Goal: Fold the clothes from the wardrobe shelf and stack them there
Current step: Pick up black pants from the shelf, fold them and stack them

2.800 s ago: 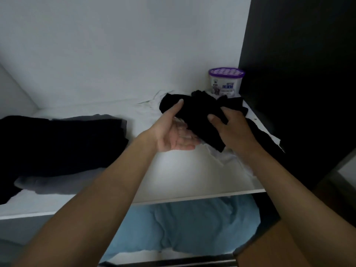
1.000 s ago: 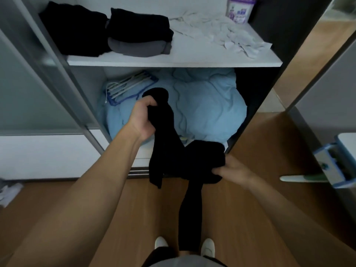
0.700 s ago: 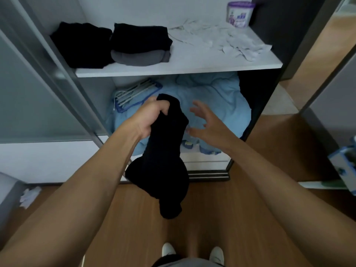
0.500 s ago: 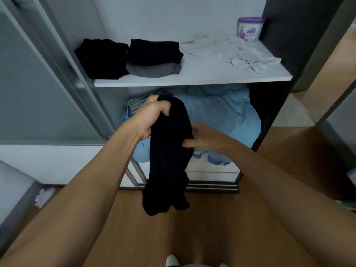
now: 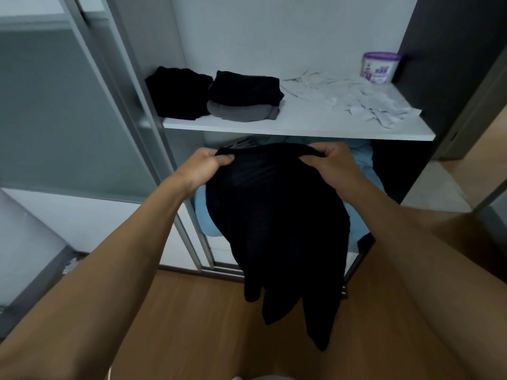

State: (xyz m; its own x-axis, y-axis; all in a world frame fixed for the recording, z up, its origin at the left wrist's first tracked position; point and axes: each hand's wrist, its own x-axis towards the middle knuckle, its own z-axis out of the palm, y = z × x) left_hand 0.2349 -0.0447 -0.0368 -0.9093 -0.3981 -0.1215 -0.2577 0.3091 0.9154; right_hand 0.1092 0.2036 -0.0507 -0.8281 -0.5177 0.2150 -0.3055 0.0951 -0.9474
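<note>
A black garment (image 5: 277, 223) hangs in front of the wardrobe, below the white shelf (image 5: 301, 130). My left hand (image 5: 205, 168) grips its top left corner and my right hand (image 5: 329, 163) grips its top right corner, so the top edge is stretched between them. Its lower part dangles in uneven folds over the wooden floor. On the shelf's left lie a folded black piece (image 5: 178, 91) and, beside it, a folded black piece on a folded grey one (image 5: 244, 100). A crumpled white garment (image 5: 356, 102) is spread over the shelf's right half.
A purple-lidded tub (image 5: 380, 67) stands at the shelf's back right. Light blue bedding (image 5: 367, 171) fills the compartment under the shelf. A sliding door with a metal frame (image 5: 131, 111) stands at the left. A dark side panel (image 5: 444, 64) bounds the right.
The black garment came off the shelf and hung from my left hand alone. My right hand has now taken the other top corner, spreading the garment out between both hands.
</note>
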